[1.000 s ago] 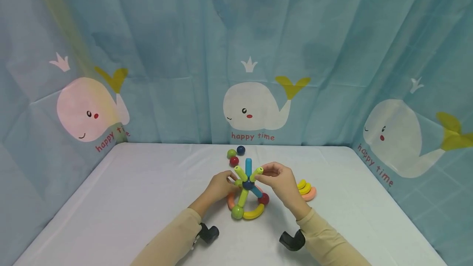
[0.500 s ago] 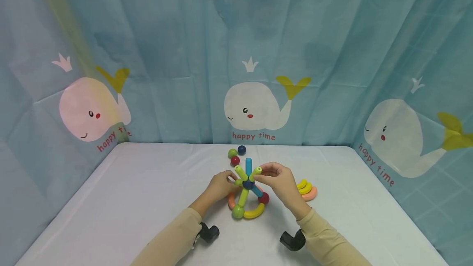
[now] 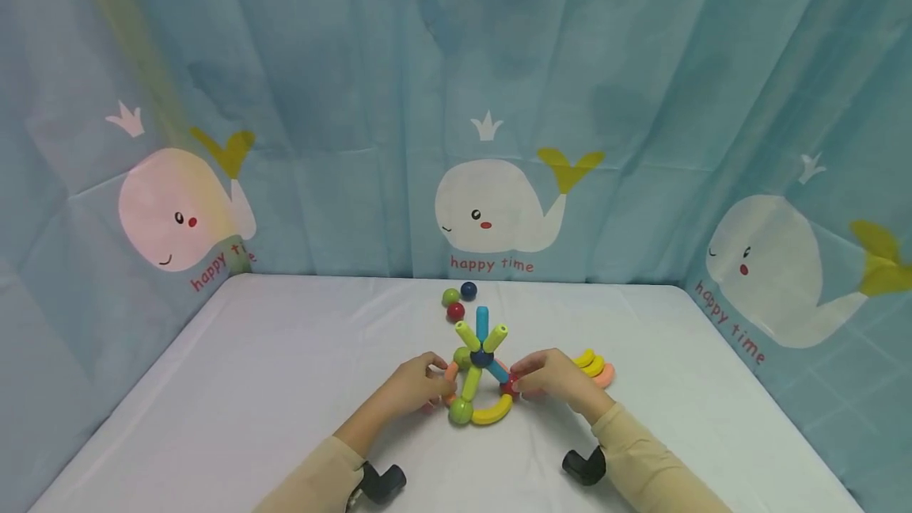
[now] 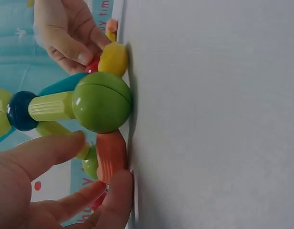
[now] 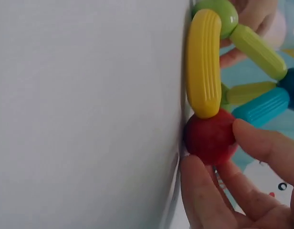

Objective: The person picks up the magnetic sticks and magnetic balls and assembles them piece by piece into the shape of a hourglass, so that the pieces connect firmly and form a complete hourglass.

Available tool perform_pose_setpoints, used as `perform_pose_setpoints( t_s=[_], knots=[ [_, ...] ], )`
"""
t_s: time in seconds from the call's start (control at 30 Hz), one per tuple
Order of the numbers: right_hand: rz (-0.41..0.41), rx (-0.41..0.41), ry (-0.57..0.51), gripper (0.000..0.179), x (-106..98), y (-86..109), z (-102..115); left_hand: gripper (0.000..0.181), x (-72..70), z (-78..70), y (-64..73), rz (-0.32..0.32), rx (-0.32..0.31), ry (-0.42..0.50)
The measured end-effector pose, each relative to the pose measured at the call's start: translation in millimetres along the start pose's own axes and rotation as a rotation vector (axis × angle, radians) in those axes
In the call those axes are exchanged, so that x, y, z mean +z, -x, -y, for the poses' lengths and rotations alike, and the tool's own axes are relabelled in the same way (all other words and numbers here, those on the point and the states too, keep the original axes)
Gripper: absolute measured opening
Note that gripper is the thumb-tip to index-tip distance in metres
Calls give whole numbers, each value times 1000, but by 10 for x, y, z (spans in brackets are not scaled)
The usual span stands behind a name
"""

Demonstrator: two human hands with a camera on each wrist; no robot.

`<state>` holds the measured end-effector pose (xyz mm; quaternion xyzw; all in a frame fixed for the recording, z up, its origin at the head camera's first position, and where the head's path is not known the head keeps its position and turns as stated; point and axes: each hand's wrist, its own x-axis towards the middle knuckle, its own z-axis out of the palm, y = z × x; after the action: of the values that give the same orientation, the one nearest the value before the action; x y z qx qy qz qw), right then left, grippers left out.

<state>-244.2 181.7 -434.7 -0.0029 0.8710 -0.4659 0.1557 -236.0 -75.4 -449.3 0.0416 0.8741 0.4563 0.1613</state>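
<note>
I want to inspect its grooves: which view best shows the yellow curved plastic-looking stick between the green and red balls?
The right wrist view: the yellow curved plastic-looking stick appears large, lengthwise, grooves clear. The head view shows it lengthwise but small; the left wrist view shows just a foreshortened end beyond the glossy green ball.

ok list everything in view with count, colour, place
joined balls: 4, two green, red, dark blue, mid-table
sticks: 6, lime, light blue, between and above them
ring pieces: 2+, yellow, salmon, between joined balls
loose balls: 3, green, red, dark blue, behind
spare curved pieces: 3+, yellow, salmon, right
table: 1, white, beneath
curtain: 1, blue, whale prints, behind
wrist devices: 2, black, foreground
sleeves: 2, beige, foreground
left hand: 1, bare, at salmon ring piece
right hand: 1, bare, gripping joined red ball
</note>
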Motion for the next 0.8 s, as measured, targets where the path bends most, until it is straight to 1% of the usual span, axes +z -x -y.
perform_pose_setpoints(
  t_s=[0.07, 0.17, 0.23, 0.43, 0.5, 0.57, 0.63, 0.7, 0.73, 0.8],
  knots=[
    [18, -2, -11, 27, 20, -20, -4, 49, -7, 10, 24, -2, 2, 7],
    [45, -2, -9, 26, 58, -30, 5, 49, -34, 37, 25, -29, 1, 16],
    [56, -1, 7, 26, 88, -27, 15, 47, -57, 70, 8, -49, 5, 25],
    [71, -11, 28, 26, 154, -7, 30, 42, -114, 168, -46, -93, 41, 59],
    [83, -21, 25, 25, 161, -5, 28, 40, -120, 191, -57, -108, 42, 66],
    [113, -34, 21, 23, 148, -14, 21, 37, -129, 202, -60, -122, 41, 73],
    [129, -30, 13, 21, 115, -43, 20, 34, -136, 209, -62, -131, 40, 89],
    [113, -18, -1, 20, 61, -109, 26, 34, -143, 216, -60, -129, 41, 108],
    [90, -8, -18, 20, 31, -157, 31, 34, -144, 220, -60, -124, 42, 114],
    [17, 5, -59, 21, -22, -277, 52, 36, -147, 223, -54, -111, 48, 119]
  ],
)
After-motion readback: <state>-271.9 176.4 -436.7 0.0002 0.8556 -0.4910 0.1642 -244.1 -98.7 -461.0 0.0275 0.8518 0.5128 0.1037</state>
